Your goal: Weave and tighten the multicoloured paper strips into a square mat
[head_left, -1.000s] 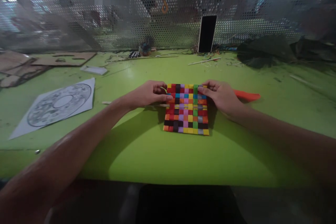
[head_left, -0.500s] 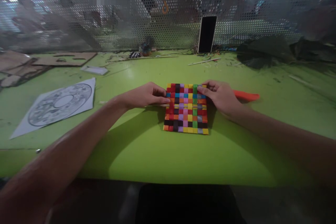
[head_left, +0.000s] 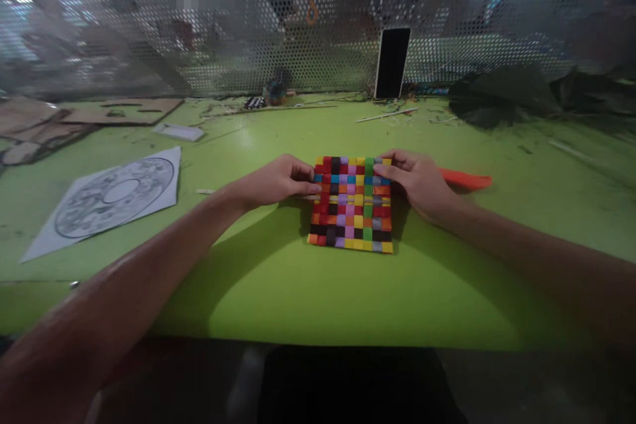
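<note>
Centre frame: multicoloured woven paper-strip mat point(head_left: 350, 212) lying on green bench point(head_left: 318, 291), weave appearing filled to every edge. Left hand point(head_left: 275, 180) and right hand point(head_left: 417, 180) are pinching its upper corners.

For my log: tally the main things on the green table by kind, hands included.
Hands: 2 (left hand, right hand, each pinching an edge of the mat)
Woven mat: 1
Printed sheet: 1
Phone: 1
Orange tool: 1
Total: 6
</note>
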`<control>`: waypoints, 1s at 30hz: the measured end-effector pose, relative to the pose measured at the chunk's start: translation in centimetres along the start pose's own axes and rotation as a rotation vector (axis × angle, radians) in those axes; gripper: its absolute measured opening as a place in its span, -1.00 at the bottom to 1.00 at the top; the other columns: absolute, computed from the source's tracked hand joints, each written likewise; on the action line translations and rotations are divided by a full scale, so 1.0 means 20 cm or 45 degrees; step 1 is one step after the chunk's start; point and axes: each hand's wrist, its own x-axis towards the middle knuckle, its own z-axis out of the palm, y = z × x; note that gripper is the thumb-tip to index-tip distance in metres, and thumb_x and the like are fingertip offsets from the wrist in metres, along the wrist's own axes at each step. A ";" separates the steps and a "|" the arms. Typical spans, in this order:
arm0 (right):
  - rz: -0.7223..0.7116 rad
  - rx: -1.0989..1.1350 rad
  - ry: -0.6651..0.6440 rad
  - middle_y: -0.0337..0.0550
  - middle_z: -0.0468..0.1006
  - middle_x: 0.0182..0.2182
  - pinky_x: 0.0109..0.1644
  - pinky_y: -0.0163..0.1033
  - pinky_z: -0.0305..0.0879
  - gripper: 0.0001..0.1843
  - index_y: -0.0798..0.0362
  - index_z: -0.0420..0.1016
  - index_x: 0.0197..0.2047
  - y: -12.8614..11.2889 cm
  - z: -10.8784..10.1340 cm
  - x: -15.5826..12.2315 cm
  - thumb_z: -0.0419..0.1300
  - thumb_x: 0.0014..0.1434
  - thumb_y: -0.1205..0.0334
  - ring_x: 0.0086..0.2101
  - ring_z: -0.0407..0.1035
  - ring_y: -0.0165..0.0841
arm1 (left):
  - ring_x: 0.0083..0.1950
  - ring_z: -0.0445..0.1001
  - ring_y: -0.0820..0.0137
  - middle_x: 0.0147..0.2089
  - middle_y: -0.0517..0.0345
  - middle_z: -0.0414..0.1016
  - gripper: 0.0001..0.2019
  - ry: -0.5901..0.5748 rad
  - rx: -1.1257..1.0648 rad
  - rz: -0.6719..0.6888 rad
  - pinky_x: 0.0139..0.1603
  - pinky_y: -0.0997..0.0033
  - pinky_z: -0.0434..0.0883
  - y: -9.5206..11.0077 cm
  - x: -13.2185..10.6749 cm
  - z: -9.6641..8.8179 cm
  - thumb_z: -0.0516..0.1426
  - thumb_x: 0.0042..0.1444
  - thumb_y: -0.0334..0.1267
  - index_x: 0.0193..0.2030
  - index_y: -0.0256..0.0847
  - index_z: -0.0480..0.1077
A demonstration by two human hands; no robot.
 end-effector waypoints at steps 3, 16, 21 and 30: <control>0.001 0.007 -0.021 -0.11 0.65 -0.25 -0.04 -0.04 0.50 -0.71 0.03 0.55 -0.25 0.00 0.00 0.00 0.48 -0.01 0.13 -0.26 0.53 -0.25 | -0.22 0.58 0.33 -0.21 0.07 0.68 -0.78 0.027 0.012 0.019 -0.12 0.31 0.51 0.00 0.00 0.01 0.32 0.07 -0.13 -0.25 -0.25 0.64; 0.007 -0.064 -0.002 -0.13 0.65 -0.25 -0.07 -0.08 0.50 -0.76 0.04 0.53 -0.22 -0.02 0.01 -0.02 0.41 0.03 0.19 -0.28 0.52 -0.29 | -0.16 0.57 0.30 -0.18 0.07 0.66 -0.67 -0.027 0.202 -0.004 -0.09 0.29 0.47 0.03 0.00 -0.02 0.26 0.14 0.03 -0.21 -0.23 0.61; 0.021 -0.052 0.013 -0.13 0.65 -0.24 -0.05 -0.05 0.51 -0.79 0.02 0.54 -0.23 -0.02 0.01 -0.02 0.41 0.06 0.21 -0.26 0.52 -0.27 | -0.07 0.58 0.28 -0.05 0.06 0.66 -0.63 -0.061 0.182 0.002 -0.01 0.27 0.46 0.02 0.00 -0.03 0.24 0.17 0.07 -0.12 -0.19 0.61; 0.003 -0.060 -0.002 -0.16 0.66 -0.21 -0.08 -0.09 0.52 -0.79 0.00 0.55 -0.18 -0.01 0.01 -0.02 0.39 0.09 0.21 -0.26 0.53 -0.29 | -0.16 0.56 0.31 -0.12 0.07 0.66 -0.59 -0.005 0.237 -0.009 -0.12 0.34 0.45 0.02 0.00 -0.02 0.20 0.20 0.10 -0.12 -0.22 0.61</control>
